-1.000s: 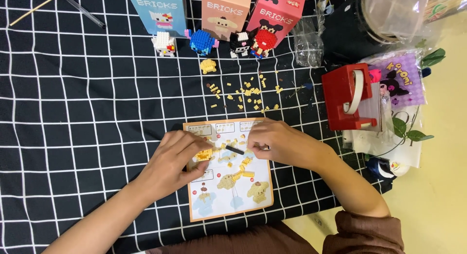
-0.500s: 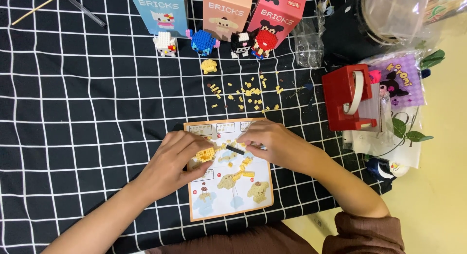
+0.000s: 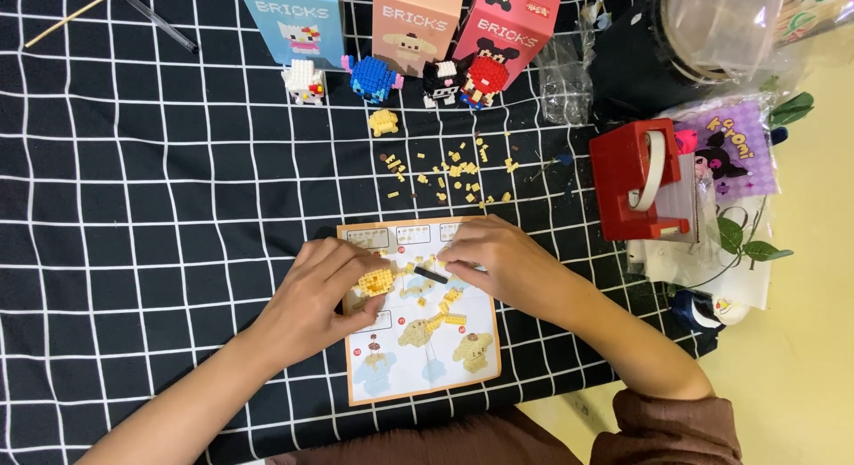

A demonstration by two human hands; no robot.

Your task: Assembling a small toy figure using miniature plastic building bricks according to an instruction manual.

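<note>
My left hand (image 3: 316,294) pinches a small yellow brick build (image 3: 375,281) over an instruction sheet (image 3: 427,358) that lies on the black grid cloth. My right hand (image 3: 503,262) rests on the sheet's upper right part and holds a thin black tool (image 3: 431,274) whose tip points toward the yellow build. Loose yellow bricks (image 3: 449,173) lie scattered just beyond the sheet. A few more small yellow pieces (image 3: 445,305) lie on the sheet between my hands.
Three brick boxes, blue (image 3: 294,20), tan (image 3: 418,24) and pink (image 3: 507,33), stand at the far edge, with finished figures (image 3: 374,78) in front. A red tape dispenser (image 3: 636,180) sits at right, near a clear bag (image 3: 565,78), a purple packet (image 3: 725,149) and a dark container (image 3: 663,60).
My right hand has shifted slightly left and up over the sheet's top edge. My left hand keeps the yellow build in about the same place.
</note>
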